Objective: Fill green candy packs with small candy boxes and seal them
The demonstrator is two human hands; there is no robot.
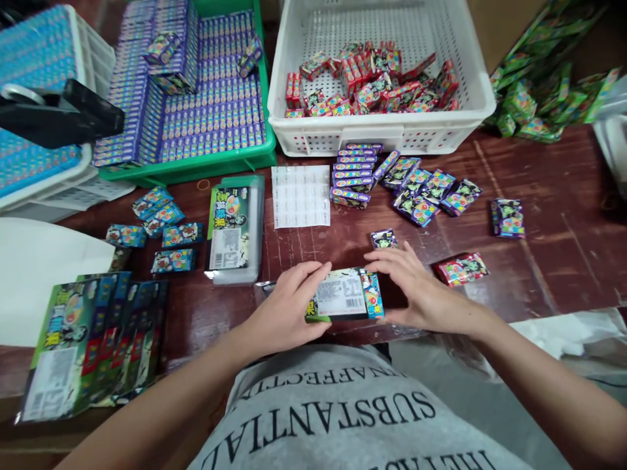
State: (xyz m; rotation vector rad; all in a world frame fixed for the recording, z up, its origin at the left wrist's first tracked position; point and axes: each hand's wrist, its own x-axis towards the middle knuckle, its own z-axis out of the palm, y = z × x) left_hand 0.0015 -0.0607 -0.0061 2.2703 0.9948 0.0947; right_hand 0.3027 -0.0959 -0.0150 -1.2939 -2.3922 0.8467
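Note:
Both my hands hold a small clear pack with a white barcode label on top and coloured candy boxes inside, just above the table's near edge. My left hand grips its left end, fingers curled over the top. My right hand clasps its right end, fingers stretched over the top edge. A single purple box lies just beyond the pack, and a red box lies to the right of my right hand.
A white crate of red boxes and a green tray of purple boxes stand at the back. Stacked purple boxes, a label sheet, another filled clear pack, loose blue boxes and flat printed sleeves cover the brown table.

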